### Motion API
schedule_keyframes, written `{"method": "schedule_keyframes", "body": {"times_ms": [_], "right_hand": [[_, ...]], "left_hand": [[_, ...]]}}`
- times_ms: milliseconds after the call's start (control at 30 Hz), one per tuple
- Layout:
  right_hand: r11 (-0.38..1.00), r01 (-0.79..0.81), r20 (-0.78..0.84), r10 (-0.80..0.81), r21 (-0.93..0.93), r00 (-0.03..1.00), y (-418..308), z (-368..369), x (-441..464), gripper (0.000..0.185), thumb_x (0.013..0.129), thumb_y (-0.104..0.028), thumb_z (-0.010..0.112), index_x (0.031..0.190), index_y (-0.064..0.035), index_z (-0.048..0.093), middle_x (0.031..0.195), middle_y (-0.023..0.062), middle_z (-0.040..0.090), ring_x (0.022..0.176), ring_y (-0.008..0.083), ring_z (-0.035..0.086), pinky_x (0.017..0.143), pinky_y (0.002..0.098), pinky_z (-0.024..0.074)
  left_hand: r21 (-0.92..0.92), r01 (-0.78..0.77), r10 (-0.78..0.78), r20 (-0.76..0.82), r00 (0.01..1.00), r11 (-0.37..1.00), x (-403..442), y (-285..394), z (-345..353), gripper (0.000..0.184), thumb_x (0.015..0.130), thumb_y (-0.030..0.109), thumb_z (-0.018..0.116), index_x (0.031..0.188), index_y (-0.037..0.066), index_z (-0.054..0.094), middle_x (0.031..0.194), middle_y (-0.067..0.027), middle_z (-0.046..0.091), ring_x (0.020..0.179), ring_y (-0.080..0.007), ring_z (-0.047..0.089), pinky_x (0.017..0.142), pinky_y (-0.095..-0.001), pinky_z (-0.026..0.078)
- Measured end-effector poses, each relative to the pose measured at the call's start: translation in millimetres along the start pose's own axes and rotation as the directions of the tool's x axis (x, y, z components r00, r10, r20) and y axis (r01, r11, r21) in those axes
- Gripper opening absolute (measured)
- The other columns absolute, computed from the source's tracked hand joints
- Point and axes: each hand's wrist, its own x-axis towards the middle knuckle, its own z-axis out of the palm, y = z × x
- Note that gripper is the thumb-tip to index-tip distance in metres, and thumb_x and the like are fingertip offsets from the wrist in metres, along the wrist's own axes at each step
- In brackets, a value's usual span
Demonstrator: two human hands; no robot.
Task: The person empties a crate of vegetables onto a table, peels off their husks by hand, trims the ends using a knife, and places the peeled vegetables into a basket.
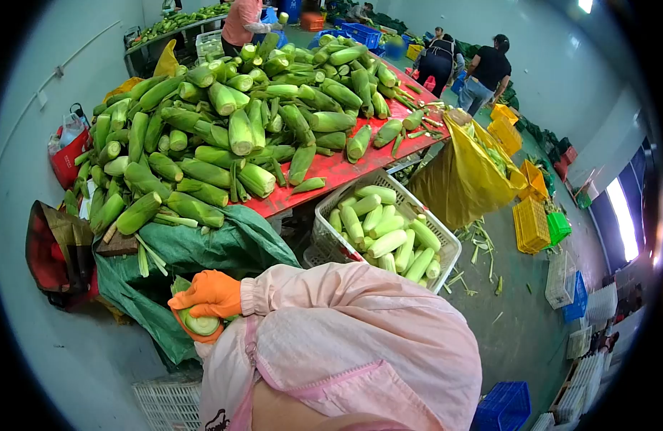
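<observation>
An ear of corn [201,325] with green husk is held low at the left, its pale cut end facing me. My right hand [215,293], in an orange glove, lies over the ear with its fingers closed on it. From below, my left hand [211,337], also orange-gloved, wraps the same ear and is mostly hidden. Just beyond them hangs a green sack [238,233] at the table's edge. A big heap of husk-covered corn [223,144] covers much of the red table [399,111].
A white crate [323,226] of peeled corn stands right of my arm. Beyond it hangs a yellow sack [453,176] with husks. Yellow crates [531,224] and blue crates [502,406] stand on the right. Several people are at the back, one in a black shirt [491,68].
</observation>
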Motion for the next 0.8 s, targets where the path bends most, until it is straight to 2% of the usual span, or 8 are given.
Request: {"method": "schedule_keyframes", "body": {"times_ms": [267, 333, 467, 533, 567, 633, 700, 800], "right_hand": [[0.954, -0.155, 0.063, 0.177, -0.257, 0.982, 5, 5, -3, 0.034, 0.09, -0.035, 0.053, 0.082, -0.0066, 0.069, 0.074, 0.0185, 0.062, 0.072, 0.0385, 0.059, 0.062, 0.0461, 0.0458], [0.945, -0.326, -0.098, 0.324, -0.005, 0.941, 8, 12, -6, 0.032, 0.089, -0.035, 0.054, 0.08, -0.0073, 0.069, 0.075, 0.0184, 0.063, 0.075, 0.0385, 0.06, 0.065, 0.0462, 0.0467], [0.864, -0.491, -0.286, 0.445, -0.112, 0.848, 45, 1, 7, 0.035, 0.09, -0.038, 0.057, 0.086, -0.0055, 0.069, 0.082, 0.0186, 0.065, 0.076, 0.0375, 0.061, 0.067, 0.0449, 0.048], [0.816, -0.577, -0.428, 0.509, -0.037, 0.747, 70, -32, 28, 0.038, 0.09, -0.04, 0.059, 0.091, -0.0043, 0.069, 0.084, 0.0186, 0.065, 0.078, 0.0353, 0.063, 0.069, 0.0427, 0.0486], [0.809, -0.588, -0.507, 0.514, 0.017, 0.692, 85, -47, 34, 0.039, 0.09, -0.042, 0.059, 0.094, -0.0042, 0.069, 0.085, 0.0185, 0.066, 0.08, 0.0343, 0.063, 0.07, 0.0416, 0.0487], [0.725, -0.687, -0.617, 0.518, -0.052, 0.593, 111, -80, 43, 0.039, 0.091, -0.041, 0.057, 0.096, -0.0044, 0.068, 0.086, 0.0182, 0.066, 0.08, 0.0327, 0.064, 0.072, 0.0403, 0.0487], [0.675, -0.735, -0.612, 0.553, -0.07, 0.566, 116, -98, 39, 0.038, 0.091, -0.041, 0.056, 0.096, -0.0048, 0.069, 0.085, 0.0176, 0.066, 0.081, 0.0342, 0.064, 0.073, 0.0411, 0.0482], [0.698, -0.623, -0.545, 0.388, -0.353, 0.743, 77, -83, 37, 0.045, 0.089, -0.043, 0.057, 0.112, -0.0049, 0.063, 0.106, 0.0201, 0.063, 0.097, 0.0355, 0.061, 0.082, 0.0399, 0.0478]], "left_hand": [[0.025, -0.003, 0.004, -0.029, 1.0, 1.0, -3, -2, 4, 0.077, 0.09, 0.065, 0.042, 0.148, 0.015, 0.03, 0.14, -0.0229, 0.043, 0.127, -0.0348, 0.045, 0.107, -0.0488, 0.035], [0.033, -0.008, 0.009, -0.039, 0.999, 0.999, -6, -2, 4, 0.077, 0.09, 0.065, 0.043, 0.148, 0.015, 0.03, 0.14, -0.0231, 0.044, 0.127, -0.0349, 0.045, 0.107, -0.0489, 0.035], [0.106, -0.034, 0.038, -0.034, 0.999, 0.994, -17, -8, 12, 0.077, 0.09, 0.065, 0.043, 0.148, 0.016, 0.029, 0.14, -0.0235, 0.044, 0.126, -0.0352, 0.046, 0.107, -0.0489, 0.036], [-0.199, 0.362, -0.277, 0.356, 0.892, 0.911, -29, 3, 18, 0.08, 0.09, 0.065, 0.044, 0.15, 0.017, 0.025, 0.139, -0.0251, 0.044, 0.123, -0.0369, 0.049, 0.105, -0.0491, 0.038], [-0.291, 0.657, -0.385, 0.622, 0.682, 0.695, -31, 11, 16, 0.082, 0.089, 0.065, 0.045, 0.152, 0.018, 0.021, 0.139, -0.0267, 0.044, 0.12, -0.0385, 0.051, 0.103, -0.0493, 0.041], [-0.289, 0.65, -0.356, 0.648, 0.673, 0.703, -30, 11, 8, 0.082, 0.091, 0.064, 0.044, 0.152, 0.018, 0.019, 0.146, -0.0258, 0.036, 0.125, -0.0393, 0.047, 0.105, -0.0491, 0.038], [-0.342, 0.222, -0.078, 0.389, 0.918, 0.913, -34, 17, 18, 0.075, 0.093, 0.057, 0.047, 0.152, 0.019, 0.022, 0.152, -0.0234, 0.026, 0.127, -0.039, 0.046, 0.103, -0.0472, 0.041], [-0.231, -0.047, 0.106, 0.25, 0.962, 0.972, -27, 28, 29, 0.08, 0.093, 0.065, 0.035, 0.152, 0.014, 0.019, 0.155, -0.0167, 0.021, 0.138, -0.0338, 0.033, 0.112, -0.0467, 0.029]]}}
